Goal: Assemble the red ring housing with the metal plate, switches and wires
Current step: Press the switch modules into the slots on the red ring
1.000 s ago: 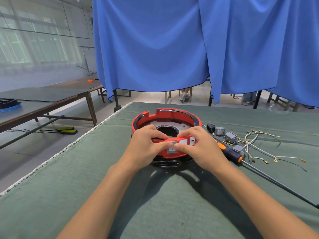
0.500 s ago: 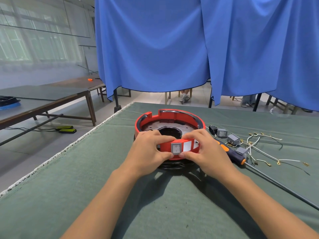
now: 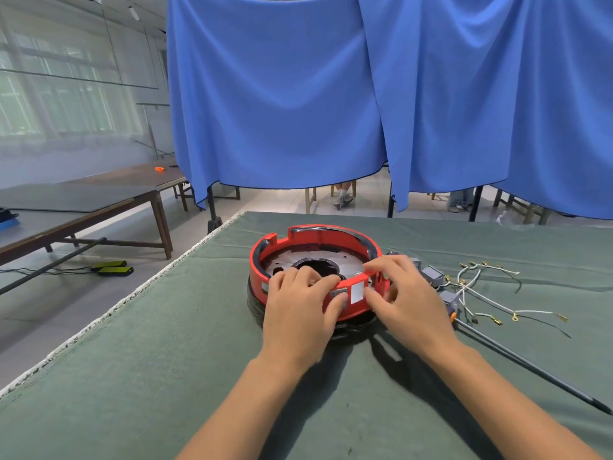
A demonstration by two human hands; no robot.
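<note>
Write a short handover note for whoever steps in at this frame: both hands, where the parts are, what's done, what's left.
Left hand: on the near wall of the red ring housing, thumb by the grey switch set in that wall.
Right hand: fingers pinching the red front panel at its right end, by the white label.
Metal plate lies inside the housing, which sits on a black base on the green table cover.
Not yet fitted: loose grey switches and white wires, right of the housing; screwdriver beside them.
Left: seat the panel, add switches, connect wires.

Red ring housing (image 3: 300, 239), green table cloth (image 3: 166, 376), blue curtain (image 3: 282, 94), white wires (image 3: 491, 295).
</note>
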